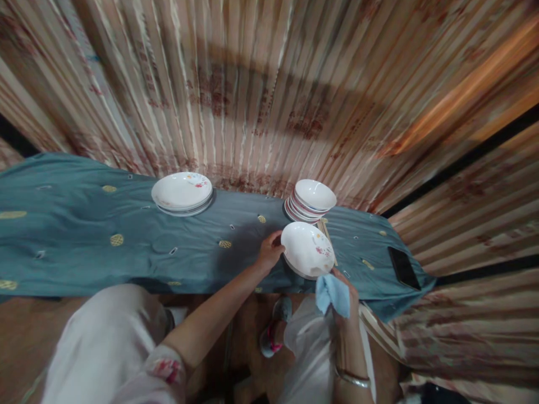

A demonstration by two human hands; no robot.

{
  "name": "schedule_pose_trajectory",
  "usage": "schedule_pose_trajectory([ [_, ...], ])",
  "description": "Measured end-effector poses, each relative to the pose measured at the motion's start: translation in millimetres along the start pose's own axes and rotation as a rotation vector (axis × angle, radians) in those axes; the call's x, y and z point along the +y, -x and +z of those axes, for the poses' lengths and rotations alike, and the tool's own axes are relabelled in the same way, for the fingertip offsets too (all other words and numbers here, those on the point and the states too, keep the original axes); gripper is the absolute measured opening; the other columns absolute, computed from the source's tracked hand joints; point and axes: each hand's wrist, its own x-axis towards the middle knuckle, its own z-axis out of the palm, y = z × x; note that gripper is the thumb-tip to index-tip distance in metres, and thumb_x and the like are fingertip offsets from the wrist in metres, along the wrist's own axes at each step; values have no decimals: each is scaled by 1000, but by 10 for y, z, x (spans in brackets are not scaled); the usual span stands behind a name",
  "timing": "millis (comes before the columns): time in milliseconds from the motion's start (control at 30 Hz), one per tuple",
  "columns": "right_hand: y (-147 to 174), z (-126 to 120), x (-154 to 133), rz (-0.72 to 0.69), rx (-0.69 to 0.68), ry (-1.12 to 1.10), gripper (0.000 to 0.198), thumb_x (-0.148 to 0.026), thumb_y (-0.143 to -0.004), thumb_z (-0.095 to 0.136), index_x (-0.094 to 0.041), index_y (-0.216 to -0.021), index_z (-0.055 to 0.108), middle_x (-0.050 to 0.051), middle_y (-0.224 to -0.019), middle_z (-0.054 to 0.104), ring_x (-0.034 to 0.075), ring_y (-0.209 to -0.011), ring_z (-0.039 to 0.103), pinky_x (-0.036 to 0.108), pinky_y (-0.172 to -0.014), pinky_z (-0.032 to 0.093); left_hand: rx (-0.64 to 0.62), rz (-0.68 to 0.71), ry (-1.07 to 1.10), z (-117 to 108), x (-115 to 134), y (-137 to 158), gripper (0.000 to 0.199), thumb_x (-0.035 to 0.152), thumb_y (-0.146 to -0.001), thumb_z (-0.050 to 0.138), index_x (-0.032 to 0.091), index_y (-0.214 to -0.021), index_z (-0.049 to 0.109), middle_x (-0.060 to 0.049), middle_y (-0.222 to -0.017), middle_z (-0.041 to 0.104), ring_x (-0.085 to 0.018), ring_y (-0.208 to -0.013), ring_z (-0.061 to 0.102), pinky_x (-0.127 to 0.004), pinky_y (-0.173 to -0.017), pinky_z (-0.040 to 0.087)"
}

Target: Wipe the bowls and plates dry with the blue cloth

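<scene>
A white plate [305, 251] with a small floral print is tilted toward me near the table's front edge. On its left rim my left hand [269, 253] is closed, thumb near the upper edge. My right hand [348, 296] is at the plate's lower right and grips a light blue cloth [332, 294], which hangs over the fingers and touches or nearly touches the rim. Just behind the plate stands a stack of white bowls [315, 194] with coloured bands. Chopsticks [326, 231] lie partly hidden beside the plate.
A stack of floral plates [182, 191] sits farther left on the green tablecloth [138, 241]. A black phone [403, 267] lies near the right end. Pleated curtains [252, 112] hang behind the table, and dark bars [463, 163] cross at the right.
</scene>
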Motion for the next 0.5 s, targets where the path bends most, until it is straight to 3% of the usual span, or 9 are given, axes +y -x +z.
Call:
schedule_pose_trajectory([
  [167,-42,-73,37,8,50,36,35,-43,-59,78,-20,-84,73,8,-84,77,28,-77,72,39,-69,59,14,-23,-66,93,-141,-92,53,0,-61,58,20,-108,73,-3,-108,75,-25,-109,65,-42,-103,49],
  [500,-69,-107,72,-62,54,141,39,-52,-62,77,-18,-82,76,10,-80,78,26,-72,70,37,-67,56,30,-37,-156,70,-229,-169,52,2,-59,62,19,-107,75,-6,-118,73,-28,-116,62,-46,-107,44],
])
